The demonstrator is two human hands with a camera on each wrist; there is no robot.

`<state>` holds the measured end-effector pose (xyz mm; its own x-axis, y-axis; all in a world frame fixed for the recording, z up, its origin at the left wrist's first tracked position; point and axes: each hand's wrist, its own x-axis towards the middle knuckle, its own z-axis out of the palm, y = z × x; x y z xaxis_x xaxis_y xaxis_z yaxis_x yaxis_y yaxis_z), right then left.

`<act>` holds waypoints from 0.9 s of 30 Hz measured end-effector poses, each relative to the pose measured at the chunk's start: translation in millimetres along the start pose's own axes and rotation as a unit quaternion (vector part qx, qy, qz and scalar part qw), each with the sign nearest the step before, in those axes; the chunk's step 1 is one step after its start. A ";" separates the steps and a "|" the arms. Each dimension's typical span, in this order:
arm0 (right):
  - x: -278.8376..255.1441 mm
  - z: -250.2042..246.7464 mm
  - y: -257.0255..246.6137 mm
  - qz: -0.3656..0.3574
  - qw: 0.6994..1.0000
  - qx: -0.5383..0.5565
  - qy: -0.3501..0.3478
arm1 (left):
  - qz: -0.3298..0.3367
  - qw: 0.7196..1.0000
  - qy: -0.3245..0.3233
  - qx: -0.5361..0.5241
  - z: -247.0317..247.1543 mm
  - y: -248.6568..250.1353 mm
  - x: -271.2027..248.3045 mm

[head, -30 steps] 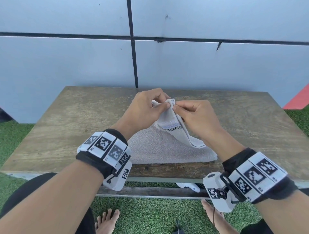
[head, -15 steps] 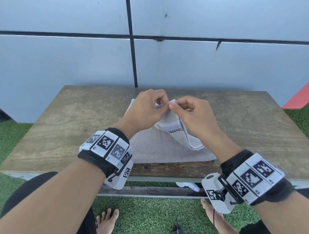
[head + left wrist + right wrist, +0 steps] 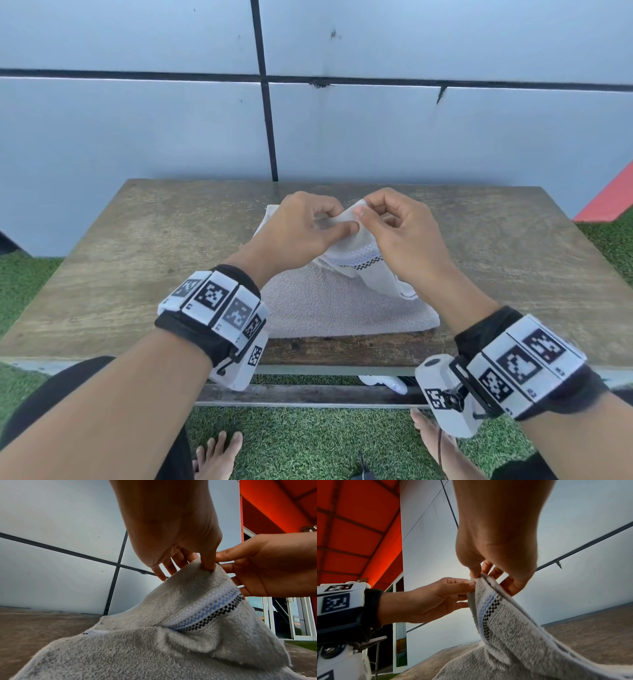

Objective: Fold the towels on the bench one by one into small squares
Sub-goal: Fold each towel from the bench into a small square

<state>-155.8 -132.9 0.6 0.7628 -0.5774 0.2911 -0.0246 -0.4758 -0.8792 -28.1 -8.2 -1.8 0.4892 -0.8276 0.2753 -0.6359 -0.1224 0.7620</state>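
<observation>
Towel, one, part-folded on worktop: our left hand and right hand pinch its raised corner, squaring unfinished

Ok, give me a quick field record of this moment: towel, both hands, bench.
towel: grey, with a blue and black checked band; mostly flat on the bench, one corner lifted
left hand: pinches the lifted corner
right hand: pinches the same corner, beside the left hand
bench: wooden top, against a grey panelled wall
fold state: not yet a small square
other towels: none in view
</observation>
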 end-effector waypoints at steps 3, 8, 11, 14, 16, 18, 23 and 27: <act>2.0 -6.8 -1.9 -0.019 1.000 0.008 -0.003 | 0.005 1.000 -0.025 0.011 -2.5 -1.2 -4.2; 6.1 -22.3 0.4 -0.015 0.996 0.068 0.049 | -0.025 0.999 -0.029 0.025 -20.7 -13.8 -19.4; 9.0 -33.7 5.2 -0.012 0.993 0.092 0.073 | -0.056 0.997 -0.011 0.060 -45.2 -21.7 -31.9; 11.5 -42.5 4.1 -0.009 0.985 0.141 0.102 | -0.070 0.991 0.000 0.112 -71.0 -22.1 -41.8; 13.9 -49.0 1.5 -0.011 0.982 0.149 0.113 | -0.060 0.986 -0.008 0.158 -86.3 -16.0 -47.0; 16.2 -55.6 -2.7 -0.003 0.980 0.157 0.124 | -0.056 0.979 -0.014 0.197 -99.6 -3.8 -51.9; 18.3 -69.3 -15.5 0.031 0.974 0.166 0.151 | -0.013 0.952 -0.004 0.307 -125.3 15.8 -61.8; 19.6 -80.1 -25.9 0.056 0.979 0.128 0.151 | -0.001 0.956 -0.009 0.292 -135.2 19.7 -67.8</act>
<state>-192.0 -185.1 59.2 0.5384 -0.8040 0.2524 0.0950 -0.2397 -0.9662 7.0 119.5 73.7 0.4833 -0.8362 0.2594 -0.8626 -0.4042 0.3043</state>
